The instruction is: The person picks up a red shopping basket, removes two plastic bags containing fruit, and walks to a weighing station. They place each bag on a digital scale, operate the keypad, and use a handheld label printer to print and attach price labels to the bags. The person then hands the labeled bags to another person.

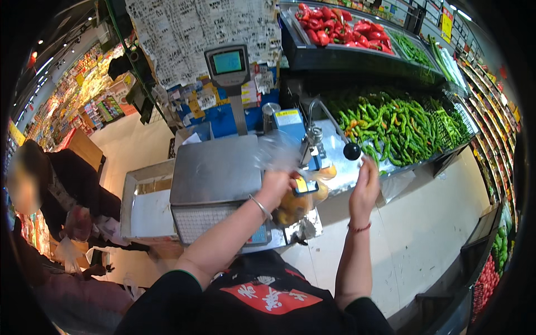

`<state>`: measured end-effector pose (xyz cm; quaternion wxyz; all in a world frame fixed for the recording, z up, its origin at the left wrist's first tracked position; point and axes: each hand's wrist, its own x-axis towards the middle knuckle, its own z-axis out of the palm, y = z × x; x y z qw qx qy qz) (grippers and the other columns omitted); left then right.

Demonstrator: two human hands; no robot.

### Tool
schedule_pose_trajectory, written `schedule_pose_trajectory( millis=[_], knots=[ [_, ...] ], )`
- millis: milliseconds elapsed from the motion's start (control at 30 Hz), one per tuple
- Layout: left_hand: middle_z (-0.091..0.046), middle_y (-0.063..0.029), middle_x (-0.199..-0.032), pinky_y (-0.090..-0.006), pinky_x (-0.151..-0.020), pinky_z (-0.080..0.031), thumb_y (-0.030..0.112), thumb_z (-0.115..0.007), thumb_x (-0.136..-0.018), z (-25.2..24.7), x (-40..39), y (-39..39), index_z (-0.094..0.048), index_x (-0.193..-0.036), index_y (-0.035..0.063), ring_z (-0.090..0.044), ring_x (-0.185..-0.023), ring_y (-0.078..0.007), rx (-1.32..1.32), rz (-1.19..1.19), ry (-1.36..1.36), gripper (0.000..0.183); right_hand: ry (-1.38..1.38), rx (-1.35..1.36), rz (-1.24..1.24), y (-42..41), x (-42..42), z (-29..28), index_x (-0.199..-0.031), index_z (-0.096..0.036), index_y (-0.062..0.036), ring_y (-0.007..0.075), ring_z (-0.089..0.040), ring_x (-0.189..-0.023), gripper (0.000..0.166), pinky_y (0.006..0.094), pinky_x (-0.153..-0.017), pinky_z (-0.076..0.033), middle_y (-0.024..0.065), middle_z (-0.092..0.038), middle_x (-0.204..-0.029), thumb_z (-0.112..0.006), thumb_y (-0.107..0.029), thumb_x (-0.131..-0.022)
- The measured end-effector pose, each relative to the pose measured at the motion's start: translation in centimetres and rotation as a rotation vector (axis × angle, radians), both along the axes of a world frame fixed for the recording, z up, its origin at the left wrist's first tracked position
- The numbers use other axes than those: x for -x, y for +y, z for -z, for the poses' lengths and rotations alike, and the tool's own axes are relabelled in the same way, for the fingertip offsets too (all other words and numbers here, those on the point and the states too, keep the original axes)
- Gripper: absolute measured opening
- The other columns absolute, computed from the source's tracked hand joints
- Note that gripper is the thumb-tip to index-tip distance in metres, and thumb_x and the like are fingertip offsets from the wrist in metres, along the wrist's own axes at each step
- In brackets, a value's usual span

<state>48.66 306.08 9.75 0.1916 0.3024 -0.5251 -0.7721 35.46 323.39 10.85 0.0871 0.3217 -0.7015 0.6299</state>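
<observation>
My left hand (278,184) grips the gathered neck of a clear plastic bag (293,207) holding several yellow-orange fruits, beside a bag-sealing machine (314,140). The bag's loose top is blurred above the hand. My right hand (366,182) is raised just below the black ball knob (352,151) of the machine's lever, fingers fairly straight and holding nothing visible; whether it touches the knob is unclear. Left of the bag stands an electronic scale with a bare metal pan (217,167) and a lit display (227,62) on a post.
Green peppers (398,125) fill a bin at the right, with red peppers (335,27) on a shelf above. A box with a white lining (153,213) stands left of the scale. Two people (75,180) with plastic bags are at the far left.
</observation>
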Motion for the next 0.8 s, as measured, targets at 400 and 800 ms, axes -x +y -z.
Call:
schedule_pose_trajectory(
  millis=[400,800],
  knots=[
    [-0.059,-0.0017,-0.088,-0.0229,-0.064,-0.041,0.024,-0.042,-0.102,1.9,-2.5,0.5,-0.056,-0.120,0.0094,-0.051,-0.073,-0.0081,-0.282,-0.034,0.111,0.027,0.220,-0.400,0.141,1.7,-3.4,1.7,-0.132,-0.048,0.0023,0.0316,-0.062,-0.060,0.048,0.0405,-0.053,-0.047,0.0158,-0.064,-0.070,-0.058,-0.013,-0.088],
    [-0.065,-0.0050,-0.088,-0.0269,-0.065,-0.050,0.021,-0.050,-0.095,0.1,-0.2,1.5,-0.062,-0.115,0.0102,-0.061,-0.071,-0.0121,0.603,0.095,0.050,0.026,0.068,-0.280,-0.080,4.7,-3.6,4.5,-0.125,-0.054,0.0037,0.0127,-0.055,-0.067,0.035,0.0268,-0.063,-0.047,0.0095,-0.059,-0.073,-0.054,-0.002,-0.090]
  ],
)
